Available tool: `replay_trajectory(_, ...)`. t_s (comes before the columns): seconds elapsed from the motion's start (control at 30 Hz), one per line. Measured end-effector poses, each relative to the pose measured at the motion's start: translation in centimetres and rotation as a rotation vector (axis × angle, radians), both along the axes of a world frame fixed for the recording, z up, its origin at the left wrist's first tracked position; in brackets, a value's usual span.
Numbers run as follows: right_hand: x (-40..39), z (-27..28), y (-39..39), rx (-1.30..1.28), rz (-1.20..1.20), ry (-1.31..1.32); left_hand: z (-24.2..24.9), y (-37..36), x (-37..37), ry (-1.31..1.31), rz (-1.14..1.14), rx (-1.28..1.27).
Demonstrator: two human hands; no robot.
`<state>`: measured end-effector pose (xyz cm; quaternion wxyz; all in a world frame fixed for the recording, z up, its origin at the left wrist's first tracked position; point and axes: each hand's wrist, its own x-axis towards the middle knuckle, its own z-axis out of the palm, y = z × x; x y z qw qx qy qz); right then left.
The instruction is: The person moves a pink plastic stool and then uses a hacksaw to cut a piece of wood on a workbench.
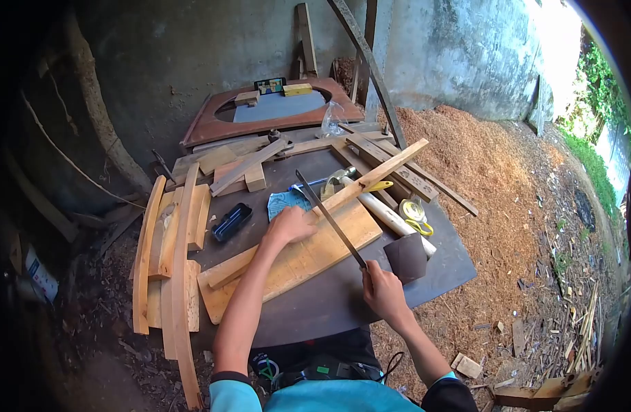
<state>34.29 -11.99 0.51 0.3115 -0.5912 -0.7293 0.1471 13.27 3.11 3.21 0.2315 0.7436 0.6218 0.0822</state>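
Note:
My left hand (291, 225) is closed over a long wooden strip (370, 180), pressing it against a wide wooden board (343, 232). The strip lies diagonally along the board and sticks out beyond its far right end. In my right hand (384, 294) is the near end of a long, narrow, dark metal blade (337, 230), gripped in a fist. Its far end points up and to the left, and it crosses over the strip in this view, just right of my left hand. A blue patterned cloth or packet (282, 204) lies just beyond my left hand.
On the dark table (315, 316) are a black plastic tray (232, 222), a hammer (339, 176), a tape measure (413, 210), sandpaper (406, 257) and a pale round rod (387, 214). Curved wooden pieces (183, 275) stand at the left edge. Sawdust (466, 178) covers the ground right.

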Motion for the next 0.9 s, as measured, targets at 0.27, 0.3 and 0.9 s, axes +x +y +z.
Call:
replay_trajectory(0.27,-1.2,-0.4,2.3,-0.019,0.064,-0.034,-0.4,0.3,0.2,-0.058,0.042,-0.074)
replay_trajectory(0.3,-1.8,-0.5,2.8,-0.019,0.033,-0.053,-0.2,0.2,0.1,-0.033,0.048,-0.069)
replay_trajectory(0.9,1.6,0.1,-1.3,-0.172,0.034,-0.272,0.5,0.2,0.3,0.006,0.069,-0.039)
